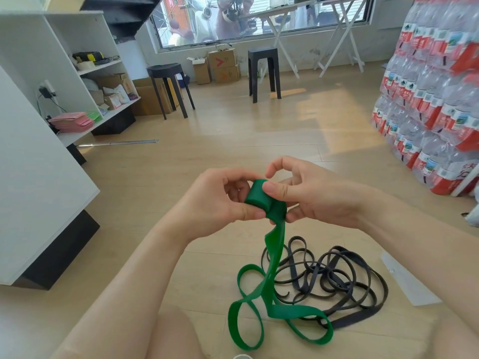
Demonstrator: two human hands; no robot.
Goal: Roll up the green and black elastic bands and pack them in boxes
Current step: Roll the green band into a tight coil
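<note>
Green elastic band [269, 268], partly wound into a tight roll, sits up in the air between both hands, right in the middle of the head view. The left hand [220, 203] pinches the roll from its own side, thumb underneath along the lower edge and fingers curled over the top. The right hand [311, 195] closes on it from the other side, thumb pressed flat on the outer wrap, forefinger arched above, the lower fingers tucked behind the loose strap where it leaves the roll. So both hands are closed on the green band, no slack in the grip.

From the roll the free length of the band drops straight down, twists once, and spreads into wide loops on the pale wooden floor [207, 156]. Just beside those loops, and overlapping them at the near end, lies the black elastic band [337, 278] in a loose tangle of coils, untouched by either hand.

A flat pale sheet [407, 281] lies on the floor just right of the black tangle; whether it is a folded box or only a wrapper is hard to tell from here.

Further back, two black stools [264, 73] stand near cardboard cartons [223, 66] under the window. White shelving [85, 73] runs along the left, stacked packs of bottled water [435, 99] fill the right.
</note>
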